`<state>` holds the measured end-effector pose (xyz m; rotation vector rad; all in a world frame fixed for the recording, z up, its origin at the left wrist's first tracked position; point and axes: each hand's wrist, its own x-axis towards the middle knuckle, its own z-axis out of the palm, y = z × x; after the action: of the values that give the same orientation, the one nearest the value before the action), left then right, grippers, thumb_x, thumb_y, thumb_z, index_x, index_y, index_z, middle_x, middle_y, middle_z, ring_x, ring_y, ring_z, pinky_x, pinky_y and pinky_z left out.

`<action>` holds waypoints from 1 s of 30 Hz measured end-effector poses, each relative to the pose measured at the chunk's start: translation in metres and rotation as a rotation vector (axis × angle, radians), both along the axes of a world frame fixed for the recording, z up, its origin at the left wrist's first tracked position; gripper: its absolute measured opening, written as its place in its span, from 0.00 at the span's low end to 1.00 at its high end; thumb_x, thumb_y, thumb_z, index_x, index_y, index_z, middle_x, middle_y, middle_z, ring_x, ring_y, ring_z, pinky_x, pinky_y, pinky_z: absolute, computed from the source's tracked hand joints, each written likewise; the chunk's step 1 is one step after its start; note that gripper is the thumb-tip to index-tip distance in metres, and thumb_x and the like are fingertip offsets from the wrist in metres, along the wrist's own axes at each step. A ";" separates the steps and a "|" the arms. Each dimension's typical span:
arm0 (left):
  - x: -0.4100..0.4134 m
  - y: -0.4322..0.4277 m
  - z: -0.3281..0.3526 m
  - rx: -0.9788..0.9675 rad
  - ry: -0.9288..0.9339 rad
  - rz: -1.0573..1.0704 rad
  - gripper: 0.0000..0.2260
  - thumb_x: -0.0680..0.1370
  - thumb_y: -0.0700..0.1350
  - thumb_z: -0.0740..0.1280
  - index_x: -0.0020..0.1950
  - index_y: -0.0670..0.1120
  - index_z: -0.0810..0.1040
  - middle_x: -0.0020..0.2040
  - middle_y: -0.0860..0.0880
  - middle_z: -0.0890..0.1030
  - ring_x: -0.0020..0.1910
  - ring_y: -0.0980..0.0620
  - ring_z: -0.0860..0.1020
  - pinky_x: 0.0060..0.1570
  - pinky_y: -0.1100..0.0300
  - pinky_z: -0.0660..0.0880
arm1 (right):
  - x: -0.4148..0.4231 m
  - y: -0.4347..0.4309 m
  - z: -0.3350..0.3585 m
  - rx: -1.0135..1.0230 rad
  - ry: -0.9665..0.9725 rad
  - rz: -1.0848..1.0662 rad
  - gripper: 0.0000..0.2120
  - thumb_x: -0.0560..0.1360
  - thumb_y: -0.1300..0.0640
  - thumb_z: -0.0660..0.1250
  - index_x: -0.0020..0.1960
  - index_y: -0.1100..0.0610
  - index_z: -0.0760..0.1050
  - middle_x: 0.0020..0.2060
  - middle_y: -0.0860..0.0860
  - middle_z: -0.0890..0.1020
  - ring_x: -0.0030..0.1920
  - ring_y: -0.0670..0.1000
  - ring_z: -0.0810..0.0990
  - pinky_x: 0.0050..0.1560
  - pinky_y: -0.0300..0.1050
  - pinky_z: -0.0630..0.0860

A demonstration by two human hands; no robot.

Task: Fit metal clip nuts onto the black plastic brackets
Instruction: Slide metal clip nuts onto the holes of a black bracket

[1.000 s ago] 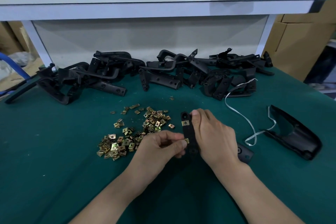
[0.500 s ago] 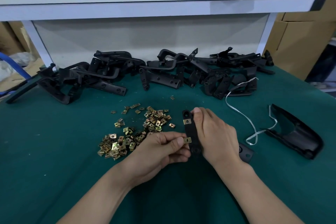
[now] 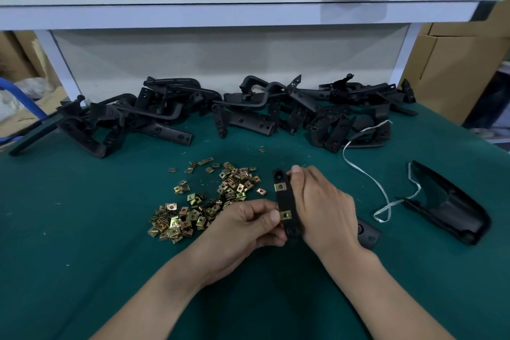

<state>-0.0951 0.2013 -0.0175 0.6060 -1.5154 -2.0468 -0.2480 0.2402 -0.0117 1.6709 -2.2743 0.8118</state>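
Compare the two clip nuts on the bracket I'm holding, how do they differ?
The upper clip nut sits near the bracket's far end, untouched; the lower clip nut sits nearer you, with the thumb of the left hand against it. Both are brass-coloured with a centre hole.

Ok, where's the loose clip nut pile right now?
In the head view, the clip nut pile lies on the green table, just left of the left hand, before the heaped brackets.
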 end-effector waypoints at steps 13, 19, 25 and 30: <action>-0.003 -0.002 -0.008 -0.084 -0.021 0.025 0.07 0.76 0.44 0.65 0.45 0.40 0.77 0.38 0.45 0.82 0.38 0.53 0.80 0.44 0.61 0.79 | 0.004 0.000 0.001 -0.001 0.007 -0.019 0.27 0.82 0.44 0.37 0.50 0.53 0.73 0.42 0.46 0.73 0.37 0.53 0.77 0.34 0.47 0.68; -0.003 -0.002 -0.009 -0.090 -0.009 0.034 0.06 0.78 0.43 0.64 0.45 0.42 0.78 0.37 0.48 0.82 0.37 0.54 0.80 0.43 0.62 0.78 | 0.002 -0.001 -0.002 -0.015 -0.003 -0.031 0.26 0.83 0.44 0.38 0.48 0.52 0.72 0.40 0.45 0.71 0.37 0.52 0.77 0.34 0.47 0.67; -0.003 -0.001 -0.008 -0.087 0.004 0.023 0.07 0.82 0.40 0.61 0.48 0.41 0.78 0.39 0.48 0.82 0.38 0.54 0.79 0.44 0.62 0.78 | -0.001 -0.001 -0.002 -0.028 0.003 -0.036 0.23 0.84 0.45 0.41 0.47 0.52 0.71 0.40 0.46 0.71 0.36 0.53 0.76 0.32 0.48 0.67; -0.004 -0.001 -0.008 -0.040 0.038 0.011 0.12 0.80 0.44 0.61 0.56 0.38 0.78 0.43 0.46 0.83 0.40 0.53 0.79 0.45 0.60 0.78 | -0.002 0.000 -0.002 -0.028 0.003 -0.042 0.22 0.84 0.45 0.42 0.48 0.52 0.71 0.40 0.45 0.71 0.36 0.54 0.77 0.33 0.47 0.66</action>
<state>-0.0996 0.2002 -0.0258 0.5558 -1.5239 -2.0038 -0.2497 0.2398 -0.0133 1.6057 -2.2779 0.8271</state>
